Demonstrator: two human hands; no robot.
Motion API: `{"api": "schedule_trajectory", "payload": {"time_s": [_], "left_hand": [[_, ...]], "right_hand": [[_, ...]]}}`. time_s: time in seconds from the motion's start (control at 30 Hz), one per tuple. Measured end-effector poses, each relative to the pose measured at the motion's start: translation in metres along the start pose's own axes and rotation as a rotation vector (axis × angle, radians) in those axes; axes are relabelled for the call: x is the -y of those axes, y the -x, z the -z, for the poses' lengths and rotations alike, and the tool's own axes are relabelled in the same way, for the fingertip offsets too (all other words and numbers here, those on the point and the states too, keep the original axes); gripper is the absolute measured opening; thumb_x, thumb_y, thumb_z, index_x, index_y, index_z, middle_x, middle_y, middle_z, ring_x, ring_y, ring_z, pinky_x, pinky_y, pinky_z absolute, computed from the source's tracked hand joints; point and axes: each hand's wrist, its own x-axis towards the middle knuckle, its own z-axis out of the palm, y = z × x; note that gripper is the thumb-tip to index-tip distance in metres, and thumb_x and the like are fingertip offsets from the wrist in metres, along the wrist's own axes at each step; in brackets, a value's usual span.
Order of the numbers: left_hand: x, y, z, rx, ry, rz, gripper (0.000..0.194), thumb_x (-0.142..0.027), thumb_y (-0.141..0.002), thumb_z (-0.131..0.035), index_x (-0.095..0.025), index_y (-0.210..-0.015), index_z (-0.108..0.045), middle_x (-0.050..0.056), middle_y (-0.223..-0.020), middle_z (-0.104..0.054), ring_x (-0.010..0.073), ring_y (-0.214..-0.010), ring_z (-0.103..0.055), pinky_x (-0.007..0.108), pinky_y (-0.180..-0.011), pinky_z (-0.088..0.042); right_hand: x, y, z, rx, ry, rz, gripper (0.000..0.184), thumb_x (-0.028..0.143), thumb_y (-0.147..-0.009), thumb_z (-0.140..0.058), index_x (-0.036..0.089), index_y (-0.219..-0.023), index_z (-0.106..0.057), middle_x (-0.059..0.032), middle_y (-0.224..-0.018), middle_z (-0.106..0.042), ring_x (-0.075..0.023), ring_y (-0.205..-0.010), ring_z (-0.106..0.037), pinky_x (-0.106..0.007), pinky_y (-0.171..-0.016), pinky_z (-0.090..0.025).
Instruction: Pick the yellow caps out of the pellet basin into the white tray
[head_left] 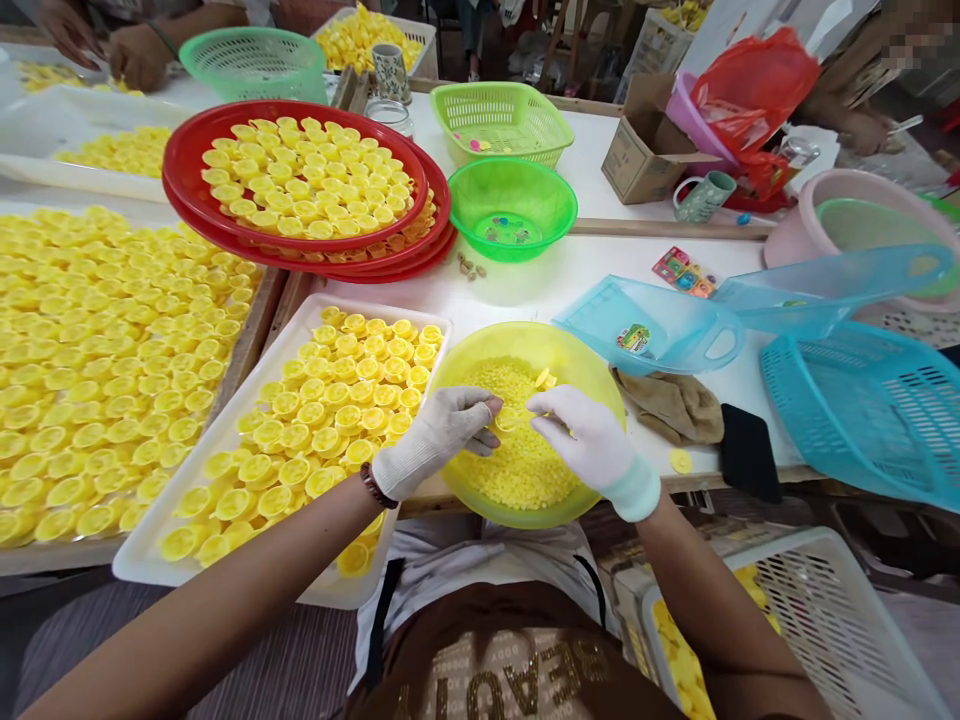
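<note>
A yellow bowl [459,475] stands before me, holding many small pale-yellow beads [525,475]. Over the beads, my left hand [450,432], in a white glove, pinches a small round yellow plastic cup [507,418] at its fingertips. My right hand [583,440], also gloved, faces it from the other side with thumb and fingers drawn together; what lies between them is too small to make out. Another yellow plastic piece [545,379] shows just beyond the right fingers; whether they touch it I cannot tell. Left of the bowl, a white tray [300,335] carries rows of similar yellow cups.
Stacked red trays [176,190] of yellow cups stand behind, beside a green bowl [514,180]. To the right are blue scoops [652,320], a brown cloth [675,405], a black phone-like slab [750,452] and a blue basket [840,400]. Other people's hands [139,55] work at the far left.
</note>
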Motion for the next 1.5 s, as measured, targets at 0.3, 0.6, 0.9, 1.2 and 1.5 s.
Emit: {"api": "schedule_trajectory", "payload": {"time_s": [0.3, 0.6, 0.9, 1.2, 1.5], "left_hand": [[0.004, 0.005, -0.009, -0.008, -0.050, -0.128, 0.033, -0.047, -0.086, -0.065, -0.015, -0.094, -0.070, 0.001, -0.073, -0.069, 0.0148, -0.067, -0.071, 0.026, -0.066, -0.063], [0.004, 0.009, 0.002, -0.084, 0.184, -0.024, 0.040, -0.049, -0.081, -0.071, -0.015, -0.101, -0.065, 0.000, -0.078, -0.068, 0.0153, -0.068, -0.071, 0.029, -0.066, -0.063], [0.003, 0.015, -0.005, -0.106, -0.126, -0.184, 0.035, -0.046, -0.087, -0.061, -0.015, -0.105, -0.062, 0.001, -0.072, -0.067, 0.0150, -0.062, -0.065, 0.028, -0.063, -0.056], [0.001, 0.032, -0.008, -0.270, -0.721, -0.445, 0.024, -0.038, -0.083, -0.068, -0.019, -0.096, -0.062, 0.003, -0.086, -0.069, 0.0190, -0.078, -0.064, 0.032, -0.073, -0.050], [0.006, 0.034, -0.009, -0.320, -0.721, -0.531, 0.017, -0.030, -0.085, -0.063, -0.020, -0.098, -0.060, 0.004, -0.091, -0.068, 0.0183, -0.082, -0.064, 0.031, -0.075, -0.049]], "right_hand": [[0.004, -0.002, -0.021, 0.065, -0.092, -0.255, 0.023, 0.038, -0.091, -0.062, 0.020, -0.106, -0.064, 0.0013, -0.075, -0.066, -0.0149, -0.066, -0.060, -0.028, -0.068, -0.048], [-0.012, 0.008, -0.015, 0.001, -0.031, -0.195, 0.029, 0.023, -0.094, -0.047, 0.020, -0.116, -0.065, -0.0094, -0.112, -0.071, -0.0230, -0.107, -0.066, -0.040, -0.097, -0.051], [0.001, 0.002, -0.035, 0.061, -0.050, -0.064, 0.032, 0.034, -0.092, -0.062, 0.022, -0.122, -0.063, -0.0090, -0.118, -0.071, -0.0245, -0.108, -0.066, -0.040, -0.097, -0.051], [-0.004, 0.010, -0.053, -0.115, -0.053, -0.153, 0.028, 0.030, -0.089, -0.058, 0.019, -0.114, -0.065, -0.0099, -0.106, -0.073, -0.0236, -0.087, -0.069, -0.040, -0.086, -0.055], [0.003, 0.014, -0.061, -0.153, -0.201, -0.173, 0.028, 0.035, -0.090, -0.058, 0.022, -0.114, -0.063, -0.0069, -0.093, -0.074, -0.0214, -0.076, -0.070, -0.037, -0.077, -0.059]]}}
